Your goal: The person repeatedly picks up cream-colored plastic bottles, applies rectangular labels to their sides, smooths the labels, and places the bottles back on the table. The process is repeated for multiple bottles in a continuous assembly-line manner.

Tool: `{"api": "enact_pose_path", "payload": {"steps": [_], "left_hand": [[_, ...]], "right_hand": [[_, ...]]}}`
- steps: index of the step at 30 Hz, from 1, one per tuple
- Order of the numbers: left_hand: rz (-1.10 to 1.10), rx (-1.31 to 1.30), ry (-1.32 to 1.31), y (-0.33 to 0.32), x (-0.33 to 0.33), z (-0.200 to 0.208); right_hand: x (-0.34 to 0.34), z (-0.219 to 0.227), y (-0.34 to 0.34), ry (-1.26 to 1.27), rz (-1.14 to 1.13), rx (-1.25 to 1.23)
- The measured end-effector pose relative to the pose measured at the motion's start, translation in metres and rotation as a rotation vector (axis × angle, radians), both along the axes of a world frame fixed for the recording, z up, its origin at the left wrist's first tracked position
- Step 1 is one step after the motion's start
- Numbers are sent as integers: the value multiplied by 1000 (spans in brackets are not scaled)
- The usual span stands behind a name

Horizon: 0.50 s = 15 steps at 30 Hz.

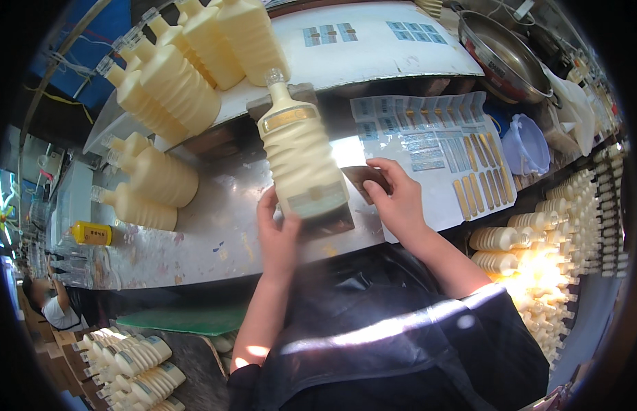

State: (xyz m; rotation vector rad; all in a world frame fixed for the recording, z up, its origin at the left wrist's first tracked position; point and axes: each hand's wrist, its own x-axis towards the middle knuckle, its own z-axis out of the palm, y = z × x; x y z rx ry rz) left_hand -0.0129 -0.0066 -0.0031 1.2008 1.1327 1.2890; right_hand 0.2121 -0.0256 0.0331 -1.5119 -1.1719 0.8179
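A cream bottle (299, 157) with wavy ridged sides and a clear threaded neck lies in front of me, its neck pointing away. Its upper part bears a gold strip (289, 119), and near its base sits a pale green label (320, 200). My left hand (277, 233) grips the bottle's lower left corner, finger along the side and thumb by the label; it is slightly blurred. Pinched in my right hand (399, 200) is a dark brown, flat, curved scraper (363, 179), close to the bottle's right side. A dark block (258, 106) shows behind the bottle's shoulder.
Label sheets (428, 151) with gold strips lie to the right, beside a pale purple bucket (526, 145). Several cream bottles (154, 179) stand left, near a yellow container (92, 233). A large pan (503, 51) sits far right. Many bottles (496, 238) fill the lower right.
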Motion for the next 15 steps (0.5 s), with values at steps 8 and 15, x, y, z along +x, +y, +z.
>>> {"api": "enact_pose_path", "payload": {"steps": [8,15], "left_hand": [[175,351,522,-2,8,7],[334,585,668,2,25,13]], "right_hand": [[-29,45,-16,-644,358,683],[-38,63,-16,-824,475,761]]}}
